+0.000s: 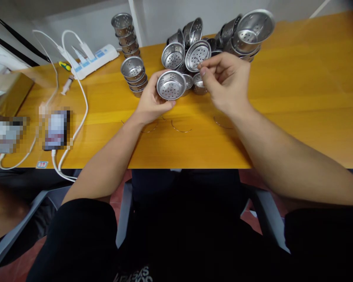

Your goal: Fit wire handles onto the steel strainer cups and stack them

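Observation:
My left hand (153, 97) grips a small round metal cup (171, 85) with a perforated bottom. The cup's open mouth is tilted toward me, above the table. My right hand (228, 80) is closed in a pinch to the right of it. Between its thumb and forefinger is a thin wire (199, 64), seen against another perforated cup (198, 54) in the pile behind. How far the wire runs inside the fingers is hidden. Several curved wire pieces, one of them a bare arc (181, 131), lie on the table below my hands.
Stacked perforated cups (133, 68) stand left of my left hand; more cups (253, 33) are heaped behind my right. On the wooden table (306, 78) are a white power strip (95, 60), cables, a small syringe (67, 85) and a blurred phone (57, 129). Another person's arm (4, 207) shows lower left.

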Available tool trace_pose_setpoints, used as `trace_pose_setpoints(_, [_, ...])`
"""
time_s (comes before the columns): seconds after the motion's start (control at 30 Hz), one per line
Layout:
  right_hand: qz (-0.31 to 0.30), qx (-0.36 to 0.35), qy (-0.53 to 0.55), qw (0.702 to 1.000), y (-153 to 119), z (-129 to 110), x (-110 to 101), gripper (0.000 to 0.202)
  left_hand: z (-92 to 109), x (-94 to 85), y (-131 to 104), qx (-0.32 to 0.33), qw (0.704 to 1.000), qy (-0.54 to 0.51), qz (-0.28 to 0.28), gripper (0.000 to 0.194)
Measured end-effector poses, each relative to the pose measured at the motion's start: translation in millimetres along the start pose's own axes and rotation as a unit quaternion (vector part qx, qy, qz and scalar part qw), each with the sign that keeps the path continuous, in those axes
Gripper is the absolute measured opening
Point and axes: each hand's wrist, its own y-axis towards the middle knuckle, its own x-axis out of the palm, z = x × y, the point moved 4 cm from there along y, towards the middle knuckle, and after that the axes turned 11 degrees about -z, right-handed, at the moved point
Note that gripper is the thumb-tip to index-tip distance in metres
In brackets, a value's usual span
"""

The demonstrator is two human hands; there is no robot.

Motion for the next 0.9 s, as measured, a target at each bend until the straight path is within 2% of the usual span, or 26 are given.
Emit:
trace_pose_setpoints(0.17, [-0.017,-0.004,-0.012,1.0,-5,-15,6,0.083,11,6.7,-6,-0.036,0.997,-0.068,-0.016,0.105])
trace_pose_setpoints(0.3, [-0.051,0.014,-0.033,0.998,-17,-31,26,0.072,13,19.1,-11,-0.057,0.993,-0.1,-0.04,0.098])
trace_pose_setpoints(0.47, [-0.075,0.052,-0.031,0.995,-28,-40,46,0.06,8,20.3,-10,-0.039,0.997,-0.065,-0.031,0.124])
trace_pose_setpoints(0.67, [-0.045,0.046,-0.027,0.998,-23,-32,34,0.059,17,17.5,-5,-0.04,0.997,-0.043,-0.044,0.11])
trace_pose_setpoints(0.77, [-0.046,0.039,-0.029,0.998,-22,-26,30,0.058,23,18.7,-6,-0.049,0.995,-0.068,-0.053,0.113])
trace_pose_setpoints(0.9, [-0.057,0.047,-0.027,0.997,-24,-23,34,0.056,25,21.4,-10,-0.049,0.994,-0.077,-0.066,0.117])
